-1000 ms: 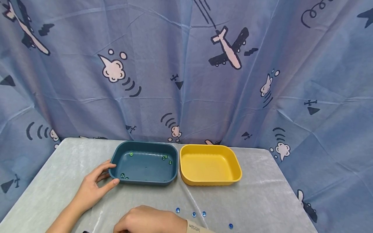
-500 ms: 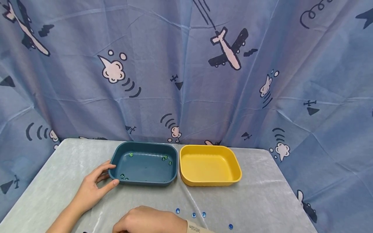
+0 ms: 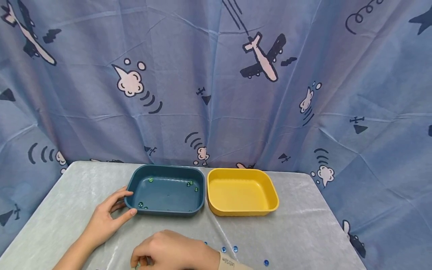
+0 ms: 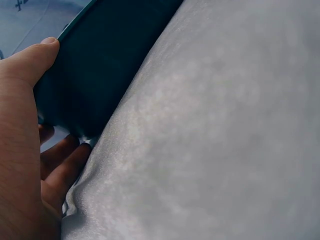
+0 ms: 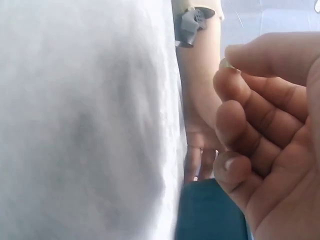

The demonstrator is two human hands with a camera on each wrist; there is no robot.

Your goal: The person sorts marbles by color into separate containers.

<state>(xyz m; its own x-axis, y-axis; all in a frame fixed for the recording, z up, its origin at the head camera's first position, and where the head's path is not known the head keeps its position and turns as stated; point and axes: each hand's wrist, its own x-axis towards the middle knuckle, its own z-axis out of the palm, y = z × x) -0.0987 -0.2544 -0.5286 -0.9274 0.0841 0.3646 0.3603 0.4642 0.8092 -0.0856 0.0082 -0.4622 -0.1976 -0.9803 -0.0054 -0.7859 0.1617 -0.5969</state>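
Note:
At the left end of a dark teal bin (image 3: 165, 212), my left hand (image 3: 105, 221) holds the corner. Its thumb lies on the front rim and its fingers on the left side, seen also in the left wrist view against the bin's wall (image 4: 95, 65). Several green glass marbles (image 3: 150, 180) lie inside the bin. Low in the head view, my right hand (image 3: 173, 249) hovers over the table's near part. Between thumb and index finger it pinches a small green marble (image 5: 228, 64), mostly hidden by the fingertips; its other fingers are curled.
A yellow bin (image 3: 243, 195) stands just right of the teal one. Several blue glass marbles (image 3: 235, 248) lie on the grey cloth-covered table (image 3: 303, 225), one partly hidden behind the right wrist. A patterned curtain (image 3: 209, 93) hangs behind the table.
My right hand has risen slightly, and a green marble now shows in its pinch. The left hand stays at the teal bin. The head view has shifted a little.

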